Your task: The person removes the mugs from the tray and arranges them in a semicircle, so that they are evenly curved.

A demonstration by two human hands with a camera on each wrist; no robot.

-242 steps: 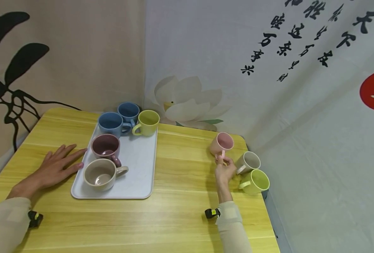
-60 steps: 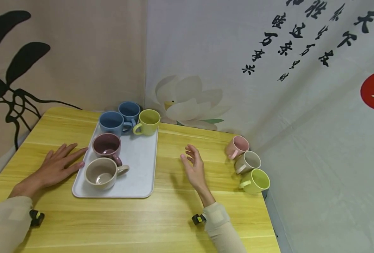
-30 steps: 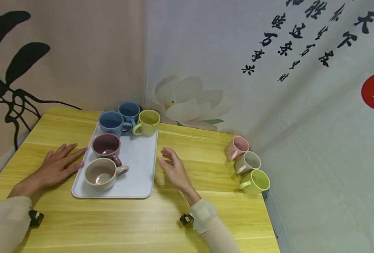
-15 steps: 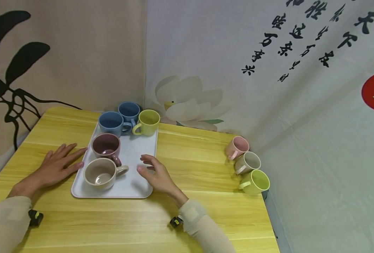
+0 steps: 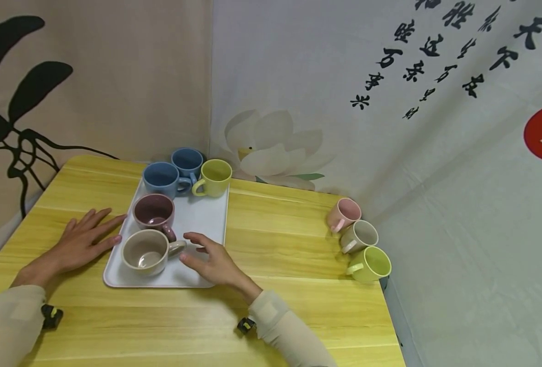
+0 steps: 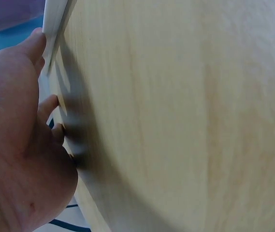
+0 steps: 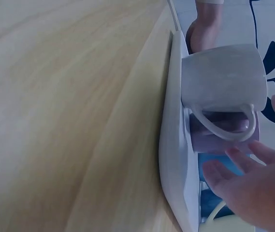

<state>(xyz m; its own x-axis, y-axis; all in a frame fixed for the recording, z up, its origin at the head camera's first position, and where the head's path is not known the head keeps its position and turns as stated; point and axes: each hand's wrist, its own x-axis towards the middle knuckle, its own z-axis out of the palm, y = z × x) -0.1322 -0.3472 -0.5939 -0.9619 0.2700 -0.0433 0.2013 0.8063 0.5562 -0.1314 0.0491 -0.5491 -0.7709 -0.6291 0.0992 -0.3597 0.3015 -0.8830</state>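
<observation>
A beige mug (image 5: 145,253) stands upright at the near left of the white tray (image 5: 202,216), its handle turned right. My right hand (image 5: 213,262) is over the tray's near right part, thumb and fingers parted beside that handle. In the right wrist view, a gap shows between the fingertips (image 7: 213,169) and the mug's handle (image 7: 229,133). Behind the beige mug sits a purple mug (image 5: 153,211). With its fingers spread, my left hand (image 5: 84,242) rests on the table at the tray's left edge; its thumb touches the tray rim (image 6: 55,29).
Two blue mugs, a near one (image 5: 160,178) and a far one (image 5: 187,162), share the tray's far end with a yellow-green mug (image 5: 215,178). By the table's right edge stand a pink mug (image 5: 344,213), a grey-white mug (image 5: 359,236) and a lime mug (image 5: 370,265).
Earlier my right hand held the pink mug's handle; that mug now stands farther right, beside the grey-white one. The released hand has moved left over the tray to the beige mug. Left hand unmoved.
</observation>
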